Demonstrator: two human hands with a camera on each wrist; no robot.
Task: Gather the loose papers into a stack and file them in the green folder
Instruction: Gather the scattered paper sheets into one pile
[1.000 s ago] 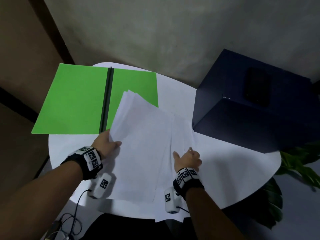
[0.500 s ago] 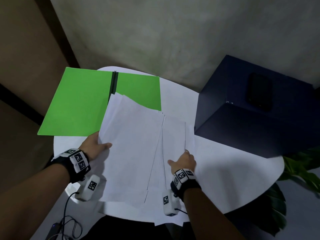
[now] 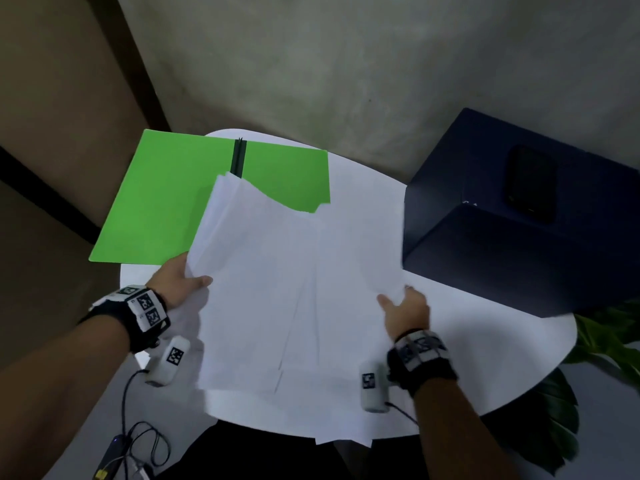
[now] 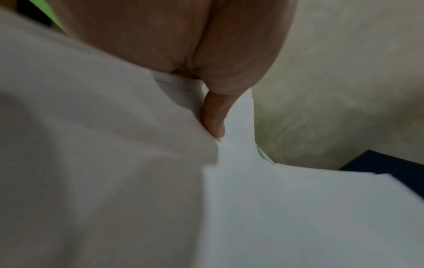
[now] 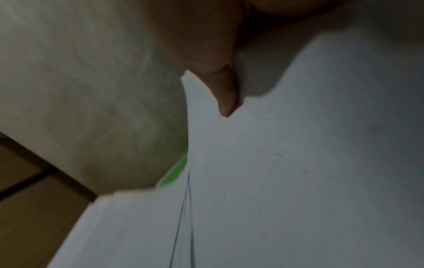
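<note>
Several white papers [image 3: 277, 289] are fanned out over the round white table [image 3: 485, 358], their far edge overlapping the open green folder [image 3: 166, 202]. My left hand [image 3: 180, 282] grips the left edge of the papers, thumb on top; the left wrist view shows the thumb [image 4: 213, 116] pressed on the papers [image 4: 298, 208]. My right hand [image 3: 403, 308] holds the right side of the papers, thumb over a sheet and fingers beneath. A thumb [image 5: 224, 90] lies on the papers [image 5: 298, 163] in the right wrist view, with a sliver of the green folder [image 5: 176, 174] beyond.
A dark blue box [image 3: 519, 230] stands on the table's right side with a black phone [image 3: 531, 183] on top. A green plant [image 3: 609, 341] sits beyond the right edge. Cables [image 3: 138, 441] lie on the floor at lower left. A wall stands behind the table.
My right hand has moved rightwards from the middle of the papers to their right side. The papers are spread wider, and the left hand has lifted its edge slightly.
</note>
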